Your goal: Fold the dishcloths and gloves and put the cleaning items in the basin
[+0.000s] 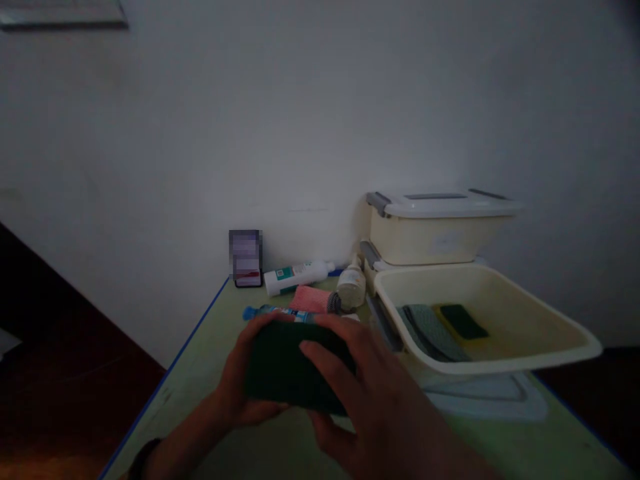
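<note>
Both my hands hold a dark green sponge pad (280, 370) above the pale green table (210, 360). My left hand (237, 393) grips its left end, thumb on top. My right hand (365, 393) wraps over its right side, fingers curled across the top. Just behind the pad lies a blue tube (273, 311). To the right stands an open cream tub (500, 363) holding grey cloths (430, 330) and a yellow-and-green sponge (463, 321).
A closed cream box with a grey-handled lid (435, 227) stands behind the tub. A white tube (297, 275), a pink cloth (310, 299), a small white bottle (351, 283) and a small dark card (246, 259) sit by the wall. A clear lid (500, 397) lies under the tub.
</note>
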`<state>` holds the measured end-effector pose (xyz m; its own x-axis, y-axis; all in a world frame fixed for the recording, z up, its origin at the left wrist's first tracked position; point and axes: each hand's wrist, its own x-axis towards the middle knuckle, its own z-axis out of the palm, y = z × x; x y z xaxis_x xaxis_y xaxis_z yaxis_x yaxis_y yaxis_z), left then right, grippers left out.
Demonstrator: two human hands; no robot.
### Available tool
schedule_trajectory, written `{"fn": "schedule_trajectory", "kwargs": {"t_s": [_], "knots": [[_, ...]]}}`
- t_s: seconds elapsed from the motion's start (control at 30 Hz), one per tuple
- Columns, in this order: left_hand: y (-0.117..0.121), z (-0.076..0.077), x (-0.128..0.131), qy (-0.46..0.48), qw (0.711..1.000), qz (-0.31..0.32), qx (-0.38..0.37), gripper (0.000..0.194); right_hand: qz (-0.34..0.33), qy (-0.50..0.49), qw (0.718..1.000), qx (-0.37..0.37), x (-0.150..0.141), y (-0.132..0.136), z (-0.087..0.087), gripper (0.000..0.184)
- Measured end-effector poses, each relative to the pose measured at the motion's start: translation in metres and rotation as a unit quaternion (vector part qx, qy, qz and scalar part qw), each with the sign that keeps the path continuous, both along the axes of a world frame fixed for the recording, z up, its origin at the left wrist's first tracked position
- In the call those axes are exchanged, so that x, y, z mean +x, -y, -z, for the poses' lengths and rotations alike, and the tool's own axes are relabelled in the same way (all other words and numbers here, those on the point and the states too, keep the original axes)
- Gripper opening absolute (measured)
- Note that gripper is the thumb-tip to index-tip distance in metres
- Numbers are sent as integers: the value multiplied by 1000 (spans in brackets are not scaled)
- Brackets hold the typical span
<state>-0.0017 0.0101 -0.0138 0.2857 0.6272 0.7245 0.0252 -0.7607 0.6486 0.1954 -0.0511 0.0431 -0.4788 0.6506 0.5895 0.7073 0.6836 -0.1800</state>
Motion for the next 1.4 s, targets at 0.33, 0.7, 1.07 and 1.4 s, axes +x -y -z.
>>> {"fn": "schedule_trajectory", "kwargs": {"t_s": [0.33,0.7,1.07,1.4], "knots": [[-33,-126,74,-220,975,11,27,66,44,-16,991,-127,94,-31,-84,50],[-58,-116,133,-93,990,77,-69,76,119,-14,988,-98,140,-40,-88,56],[-60,-118,125,-43,988,123,-82,64,82,-2,994,-72,126,-59,-80,61],[-56,-131,93,-54,969,207,-127,66,41,-22,999,-8,113,-62,-78,61]]}}
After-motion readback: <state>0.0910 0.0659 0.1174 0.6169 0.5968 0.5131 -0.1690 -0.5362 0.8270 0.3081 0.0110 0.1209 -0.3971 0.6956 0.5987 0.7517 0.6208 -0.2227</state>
